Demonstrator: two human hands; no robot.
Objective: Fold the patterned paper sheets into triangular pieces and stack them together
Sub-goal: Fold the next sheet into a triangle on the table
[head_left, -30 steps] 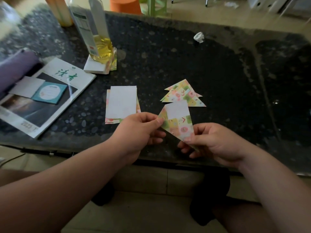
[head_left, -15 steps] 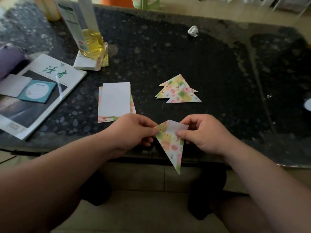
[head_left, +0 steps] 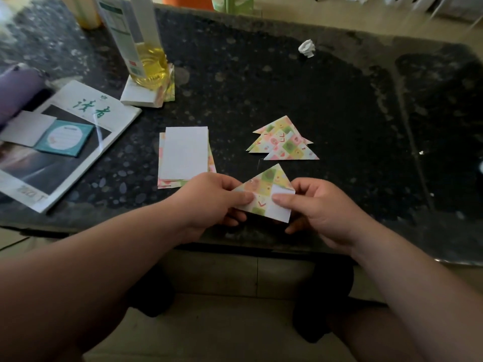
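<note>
I hold a partly folded patterned paper piece (head_left: 266,188) over the near edge of the dark table (head_left: 261,82). Its coloured peak points away from me and two white flaps hang at the bottom. My left hand (head_left: 211,198) pinches its left side, thumb on top. My right hand (head_left: 317,205) pinches the right flap, thumb on top. Beyond it lies a pile of finished patterned triangles (head_left: 283,141), overlapping one another. Left of my hands sits a stack of unfolded sheets (head_left: 185,155), white side up, with patterned edges showing.
A magazine (head_left: 60,142) with a teal notepad (head_left: 65,138) and a white card lies at the left. A bottle of yellow liquid (head_left: 141,48) stands on a white block behind the sheets. A crumpled white scrap (head_left: 307,48) lies far back. A purple object (head_left: 15,90) is at the left edge.
The paper piece has been turned: its long point hung down toward me before, and now its peak points away with white flaps at the bottom. Both hands kept hold and shifted their grip.
</note>
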